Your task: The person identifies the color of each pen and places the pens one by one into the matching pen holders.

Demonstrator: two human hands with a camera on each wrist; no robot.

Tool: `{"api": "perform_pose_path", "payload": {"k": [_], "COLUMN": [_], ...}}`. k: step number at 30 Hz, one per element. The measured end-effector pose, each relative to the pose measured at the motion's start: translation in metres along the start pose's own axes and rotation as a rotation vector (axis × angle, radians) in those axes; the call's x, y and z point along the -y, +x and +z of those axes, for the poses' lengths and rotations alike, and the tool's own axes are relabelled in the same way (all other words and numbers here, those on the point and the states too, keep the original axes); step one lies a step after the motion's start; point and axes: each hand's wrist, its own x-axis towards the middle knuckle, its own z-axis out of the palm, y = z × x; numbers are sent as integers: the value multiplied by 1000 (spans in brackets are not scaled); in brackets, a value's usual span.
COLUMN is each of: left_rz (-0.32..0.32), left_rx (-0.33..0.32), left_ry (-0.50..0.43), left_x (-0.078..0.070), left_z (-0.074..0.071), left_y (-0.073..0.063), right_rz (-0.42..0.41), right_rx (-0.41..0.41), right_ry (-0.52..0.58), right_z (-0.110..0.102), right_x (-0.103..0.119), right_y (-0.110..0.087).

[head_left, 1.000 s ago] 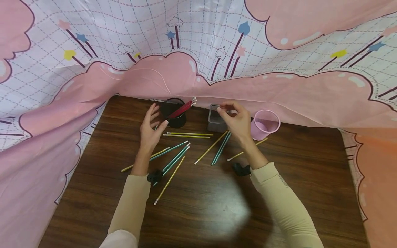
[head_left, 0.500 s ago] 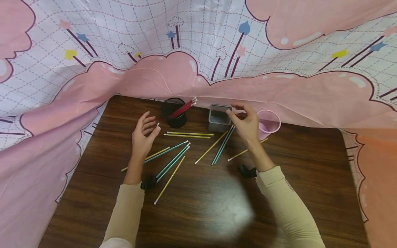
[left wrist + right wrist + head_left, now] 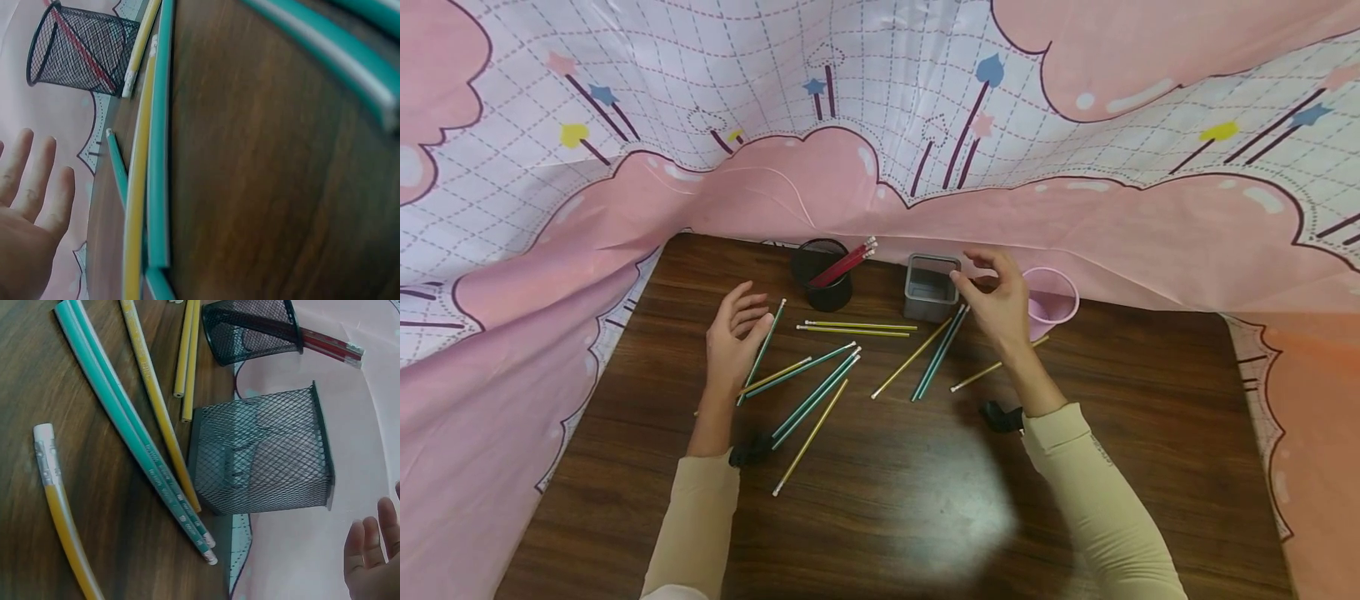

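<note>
My left hand (image 3: 730, 342) hovers over the left of the table, empty, its fingers relaxed. Beside its thumb lies a green pencil (image 3: 765, 346), partly behind a yellow pencil (image 3: 139, 181) and another green one (image 3: 158, 137) in the left wrist view. My right hand (image 3: 998, 298) holds nothing; its loosely bent fingers are at the right rim of a grey square mesh pencil holder (image 3: 927, 311). Just right of that hand stands a pink round cup (image 3: 1036, 327), partly covered by it. A black round mesh cup (image 3: 831, 297) at the back holds several red pencils (image 3: 842, 267).
Two yellow pencils (image 3: 861, 326) lie before the black cup. Two green pencils (image 3: 940, 353) and a yellow pencil (image 3: 912, 358) point toward the square holder. More green pencils (image 3: 816, 402) and a yellow one (image 3: 810, 437) lie front left. A patterned cloth (image 3: 1075, 225) hangs behind the table (image 3: 1135, 433).
My left hand has drawn away from the black cup, leftward and toward me, uncovering the green pencil. The right hand has shifted right, off the square holder, now overlapping the pink cup.
</note>
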Motion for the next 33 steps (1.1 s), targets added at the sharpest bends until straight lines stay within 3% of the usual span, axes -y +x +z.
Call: {"api": "perform_pose_path", "payload": {"k": [7,13,21,26,29,33], "left_rz": [-100,-155,-143,-99,-98,-123], "left_rx": [8,-3,1,-2,-13,-15], "left_ry": [45,5,37,45,101,224], "left_x": [10,19,25,51,63,66], "left_z": [-10,-16,-19,-21,-21,-20], "left_y": [-9,-19,-21,-18,-17,-15], "right_rz": [13,33,36,59,74,82], "right_rx": [13,55,93,107,114,126], "right_ry": [-77,-110,-99,-108,-117,-130], "right_z": [2,2,3,6,7,8], "right_x": [-9,-26,-28,-32,-35,-37], "right_y": [-5,-9,-13,-15,-16,-16]}}
